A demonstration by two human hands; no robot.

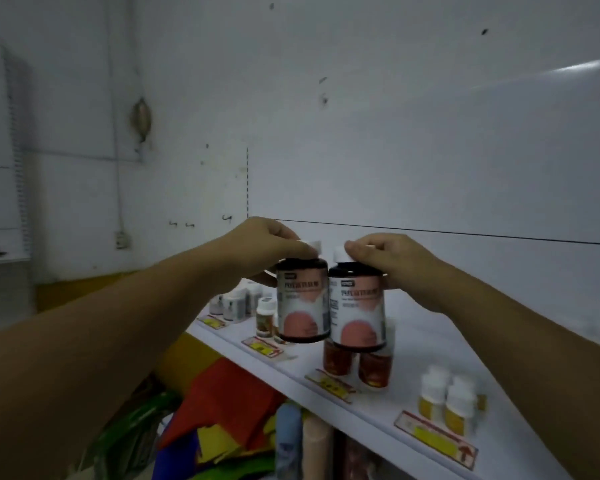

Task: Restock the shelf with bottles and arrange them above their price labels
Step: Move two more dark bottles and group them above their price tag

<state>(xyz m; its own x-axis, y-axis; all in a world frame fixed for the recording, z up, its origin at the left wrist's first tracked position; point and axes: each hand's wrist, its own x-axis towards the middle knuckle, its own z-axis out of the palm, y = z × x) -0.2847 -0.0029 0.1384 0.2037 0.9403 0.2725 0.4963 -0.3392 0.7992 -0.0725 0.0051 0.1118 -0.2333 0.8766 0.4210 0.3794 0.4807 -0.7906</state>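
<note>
Left hand [271, 237]: fingers curled round the white cap of left dark bottle [302, 303], pink-labelled, upright, held in the air. Right hand [385, 261]: gripping cap and shoulder of right dark bottle [357, 313], same label, just beside the first. Both held above the white shelf [430, 344], in front of two red-brown bottles [338, 360] standing behind a price label [329, 384]; yellow bottles [444, 401] further right, small white-capped bottles [232, 306] further left.
</note>
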